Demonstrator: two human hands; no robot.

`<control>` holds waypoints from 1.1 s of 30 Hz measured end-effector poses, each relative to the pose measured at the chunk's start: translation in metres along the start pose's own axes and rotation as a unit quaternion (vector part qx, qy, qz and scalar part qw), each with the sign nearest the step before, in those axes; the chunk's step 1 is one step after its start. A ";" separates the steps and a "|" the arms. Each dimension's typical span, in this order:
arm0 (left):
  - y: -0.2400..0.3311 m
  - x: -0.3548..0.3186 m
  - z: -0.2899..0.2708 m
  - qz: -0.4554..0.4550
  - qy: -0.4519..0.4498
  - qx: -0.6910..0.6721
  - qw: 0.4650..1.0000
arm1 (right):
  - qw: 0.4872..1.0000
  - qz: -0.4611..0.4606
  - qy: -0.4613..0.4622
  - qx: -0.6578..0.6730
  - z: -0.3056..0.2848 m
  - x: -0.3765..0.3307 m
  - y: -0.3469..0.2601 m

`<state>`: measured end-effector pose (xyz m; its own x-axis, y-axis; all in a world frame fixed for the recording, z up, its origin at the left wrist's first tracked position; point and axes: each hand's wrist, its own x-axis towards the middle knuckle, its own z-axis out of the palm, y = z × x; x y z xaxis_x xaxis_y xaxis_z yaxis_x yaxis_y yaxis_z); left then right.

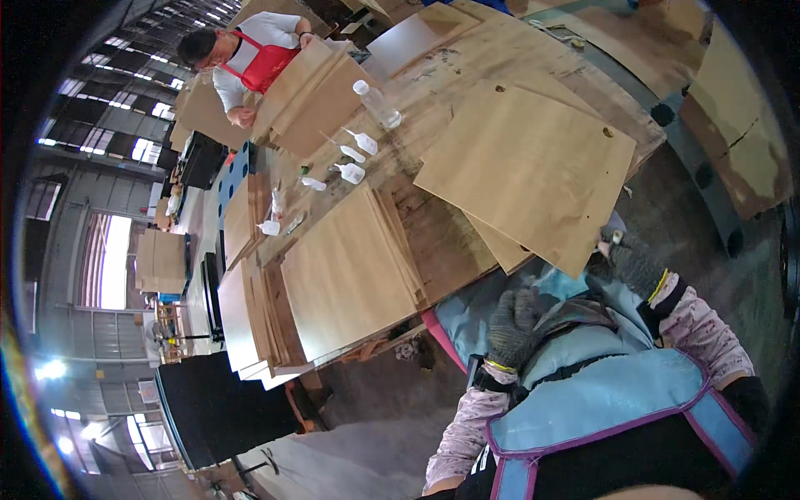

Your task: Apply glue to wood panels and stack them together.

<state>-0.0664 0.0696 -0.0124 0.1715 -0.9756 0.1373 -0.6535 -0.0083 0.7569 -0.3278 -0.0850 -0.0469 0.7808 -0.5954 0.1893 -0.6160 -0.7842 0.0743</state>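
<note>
A: What is the plywood sheet (533, 167) like?

B: Flat, tan and four-cornered, with soft wavy grain and a few dark knots. It lies askew over another sheet (497, 242) on the scuffed, stained worktable (437, 229), its near corner jutting past the edge toward the person's lap.

A: And the hands?

B: Both wear grey knitted gloves with yellow at the cuff. The right hand (633, 262) is half curled just beside the sheet's near right edge, a bare fingertip showing — whether it grips anything, I cannot tell. The left hand (512, 331) is loosely open, fingers together and slightly bent, with nothing visible in it, against the glossy blue apron (592, 392).

A: What crowds the table?

B: A stack of thin, smooth panels (350, 271) takes up the near edge left of the sheet, with pale-faced panels (239, 321) beside it. Farther in stand small white squeeze bottles (351, 173) with thin nozzles, and a clear cylindrical bottle (379, 106) — all beyond the sheet's left side.

A: Anything past that?

B: A co-worker (254, 58) in a red apron, hands on upright boards (321, 112). A rounded black container (225, 408) stands at lower left.
</note>
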 end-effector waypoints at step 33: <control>-0.046 0.095 -0.058 -0.226 0.212 -0.091 0.946 | 0.846 0.264 -0.018 0.462 -0.075 -0.073 0.063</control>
<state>0.0226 -0.0100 0.0023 0.7089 -0.7052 -0.0124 -0.3111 -0.3284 0.8918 -0.4319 -0.0779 0.0171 0.4345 -0.8976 -0.0748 -0.5489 -0.1980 -0.8121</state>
